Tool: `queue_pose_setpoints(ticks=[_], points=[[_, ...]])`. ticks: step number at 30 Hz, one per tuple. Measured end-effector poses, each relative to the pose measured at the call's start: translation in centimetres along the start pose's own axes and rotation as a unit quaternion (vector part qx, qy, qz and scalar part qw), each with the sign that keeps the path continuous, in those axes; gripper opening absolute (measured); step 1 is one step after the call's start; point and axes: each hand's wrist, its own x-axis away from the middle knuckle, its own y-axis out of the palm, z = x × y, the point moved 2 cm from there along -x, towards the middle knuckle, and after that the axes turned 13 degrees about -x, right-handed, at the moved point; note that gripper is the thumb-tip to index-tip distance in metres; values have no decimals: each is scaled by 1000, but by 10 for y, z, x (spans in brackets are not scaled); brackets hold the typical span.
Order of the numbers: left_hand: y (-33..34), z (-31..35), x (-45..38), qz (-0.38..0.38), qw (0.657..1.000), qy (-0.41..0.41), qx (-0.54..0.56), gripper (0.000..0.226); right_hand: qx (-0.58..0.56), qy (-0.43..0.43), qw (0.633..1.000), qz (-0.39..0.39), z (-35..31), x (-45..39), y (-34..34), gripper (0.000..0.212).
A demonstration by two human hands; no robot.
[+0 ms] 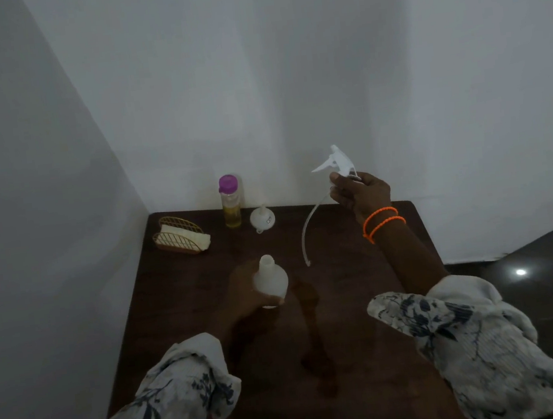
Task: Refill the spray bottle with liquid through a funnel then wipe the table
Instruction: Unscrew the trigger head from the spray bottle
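Observation:
My left hand [243, 292] grips a white spray bottle [271, 279] that stands upright on the dark wooden table [352, 338], its neck uncapped. My right hand [359, 193] holds the white spray head [336, 161] raised above the table's far right, and its long dip tube [308, 229] curves down toward the tabletop. A white funnel [262, 218] lies at the back of the table. Beside it stands a clear bottle [230, 202] with a purple cap and yellow liquid in its lower part.
A gold wire holder [178, 239] with a folded white cloth sits at the table's back left corner. White walls close in behind and to the left. Dark floor lies to the right of the table.

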Motion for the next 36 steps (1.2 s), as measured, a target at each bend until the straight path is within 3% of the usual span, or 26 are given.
queue_pose_setpoints(ticks=[3, 6, 11, 15, 23, 26, 32, 36], points=[[5, 1, 0, -6, 1000, -2, 14, 86, 37, 37, 999, 4, 23, -2, -15, 45], [12, -7, -4, -6, 1000, -11, 25, 92, 94, 80, 992, 2, 50, 1, -32, 42], [19, -11, -5, 7, 1000, -10, 29, 80, 215, 111, 970, 29, 93, 1, -66, 37], [26, -16, -7, 11, 1000, -19, 15, 101, 314, 147, 938, 28, 126, -5, -89, 39], [44, -23, -8, -1, 999, -3, -40, 108, 373, 274, 886, 6, 182, 2, -114, 38], [51, -28, -11, -7, 999, 1, -46, 108, 423, 266, 866, 10, 191, 6, -117, 34], [59, -36, -17, 18, 998, 40, -42, 107, 473, 257, 842, 28, 208, 4, -125, 48], [62, -37, -17, -2, 998, 49, -45, 124, 522, 234, 820, 26, 209, 4, -124, 58]])
